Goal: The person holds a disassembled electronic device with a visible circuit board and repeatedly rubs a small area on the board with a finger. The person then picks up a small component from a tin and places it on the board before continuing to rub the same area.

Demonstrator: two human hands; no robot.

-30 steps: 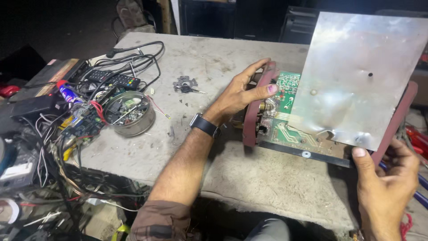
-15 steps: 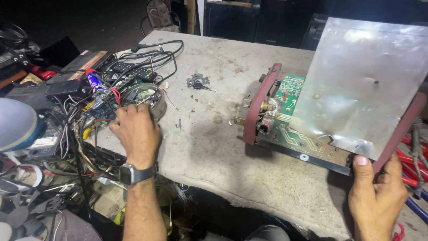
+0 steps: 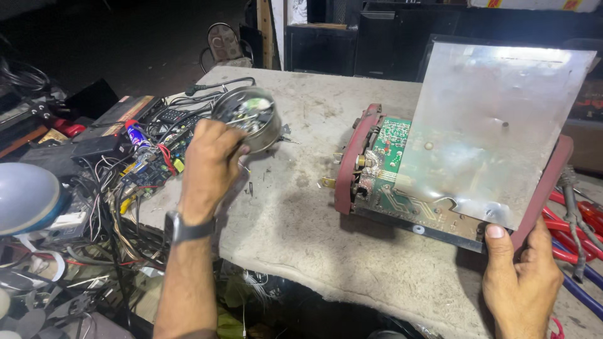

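My left hand (image 3: 209, 164), with a dark watch on the wrist, grips a round metal tin (image 3: 249, 116) full of small parts and holds it tilted above the grey worktable (image 3: 301, 213). At the table's right, my right hand (image 3: 521, 282) clamps the near corner of an opened device (image 3: 440, 182). That device has dark red end frames, a green circuit board and a shiny metal plate (image 3: 493, 125) propped up over the board.
A tangle of wires, circuit boards and small gadgets (image 3: 135, 160) covers the table's left end. A pale blue rounded object (image 3: 28, 194) sits at far left. Red-handled tools and cables (image 3: 578, 220) lie at the right edge. Dark cabinets stand behind the table.
My left hand left the device, reached to the pile at left, took hold of the metal tin and lifted it off the table. My right hand stays on the device's corner.
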